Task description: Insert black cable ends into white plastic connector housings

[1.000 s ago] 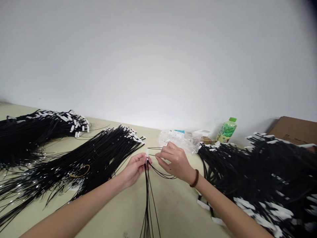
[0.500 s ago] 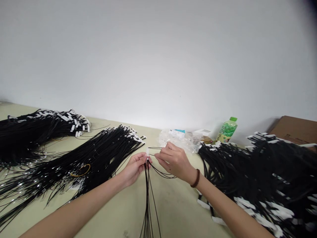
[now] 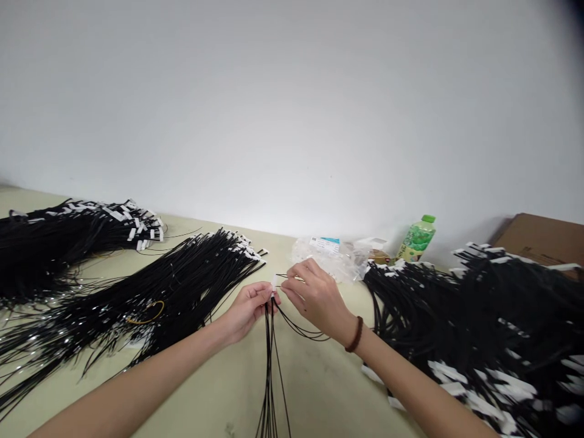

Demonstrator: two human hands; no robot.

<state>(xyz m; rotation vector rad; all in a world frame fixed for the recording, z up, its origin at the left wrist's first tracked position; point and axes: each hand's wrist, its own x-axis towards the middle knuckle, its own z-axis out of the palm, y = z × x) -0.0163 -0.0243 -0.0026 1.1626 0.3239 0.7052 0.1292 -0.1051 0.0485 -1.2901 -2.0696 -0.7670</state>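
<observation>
Near the middle of the table, my left hand (image 3: 253,307) is closed on a small white connector (image 3: 274,281), held upright between thumb and fingers. Several thin black wires (image 3: 269,371) hang from the connector toward the table's front edge, and a few loop out to the right. My right hand (image 3: 314,298) is pinched just right of the connector, with thin black wires running between its fingertips and the connector. The exact wire ends at the fingertips are too small to make out.
Bundles of black wires with white connectors (image 3: 196,274) lie left, with another pile (image 3: 91,237) behind. A large wire pile (image 3: 479,310) covers the right side. A clear plastic bag (image 3: 331,258), a green-capped bottle (image 3: 417,238) and a brown cardboard box (image 3: 542,240) stand along the wall.
My right hand has come slightly left, closer to the connector, and the wire stretch between them is shorter. My left hand still holds the connector.
</observation>
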